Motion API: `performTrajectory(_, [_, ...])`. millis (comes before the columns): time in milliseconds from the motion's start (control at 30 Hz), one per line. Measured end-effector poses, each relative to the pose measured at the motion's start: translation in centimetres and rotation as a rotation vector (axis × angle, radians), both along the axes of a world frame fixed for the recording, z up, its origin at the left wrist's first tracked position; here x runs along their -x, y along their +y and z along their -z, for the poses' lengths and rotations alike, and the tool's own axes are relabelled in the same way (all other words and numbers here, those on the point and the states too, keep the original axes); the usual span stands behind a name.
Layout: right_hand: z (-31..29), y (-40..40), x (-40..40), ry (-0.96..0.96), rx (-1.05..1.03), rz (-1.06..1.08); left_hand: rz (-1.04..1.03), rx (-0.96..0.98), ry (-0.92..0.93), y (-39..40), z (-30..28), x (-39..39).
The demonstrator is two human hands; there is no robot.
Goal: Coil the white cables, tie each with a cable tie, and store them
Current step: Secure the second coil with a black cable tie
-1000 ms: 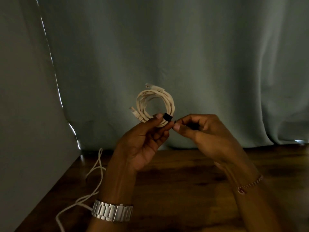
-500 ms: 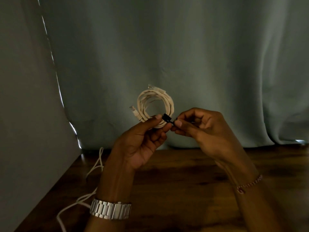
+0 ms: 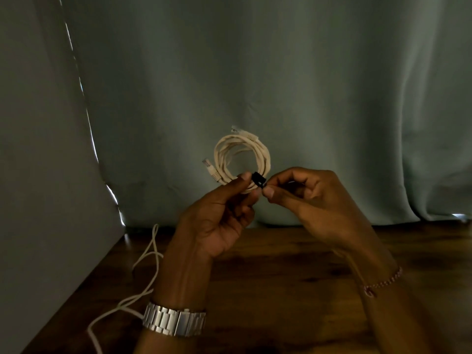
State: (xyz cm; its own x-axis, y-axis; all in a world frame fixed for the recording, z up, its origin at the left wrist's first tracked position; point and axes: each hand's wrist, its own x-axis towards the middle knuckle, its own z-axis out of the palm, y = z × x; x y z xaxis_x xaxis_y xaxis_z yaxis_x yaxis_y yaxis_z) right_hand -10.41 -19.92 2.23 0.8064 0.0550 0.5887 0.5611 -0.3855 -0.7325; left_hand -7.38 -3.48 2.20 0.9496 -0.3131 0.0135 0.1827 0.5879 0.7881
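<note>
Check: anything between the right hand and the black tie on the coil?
Nothing visible. The right hand already pinches the black cable tie at the coiled white cable, which the left hand holds up above the table.

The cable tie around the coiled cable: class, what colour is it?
Black, seen in the head view: the cable tie wraps the coiled white cable.

White cable coil [image 3: 242, 159] — upright, black cable tie [image 3: 258, 180] wrapping its bottom.
</note>
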Motion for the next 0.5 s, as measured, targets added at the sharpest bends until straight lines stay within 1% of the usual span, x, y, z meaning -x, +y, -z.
performTrajectory(100, [-0.2,0.1,0.3,0.018,0.049,0.017,-0.018,-0.028,0.017,-0.1,0.0,0.0])
performTrajectory(367, [-0.1,0.6,0.4,0.093,-0.087,0.096,-0.132,-0.184,0.001,-1.0,0.1,0.3])
performTrajectory(500, [-0.1,0.5,0.4,0.106,-0.05,0.171,-0.179,-0.247,-0.047,-1.3,0.2,0.4])
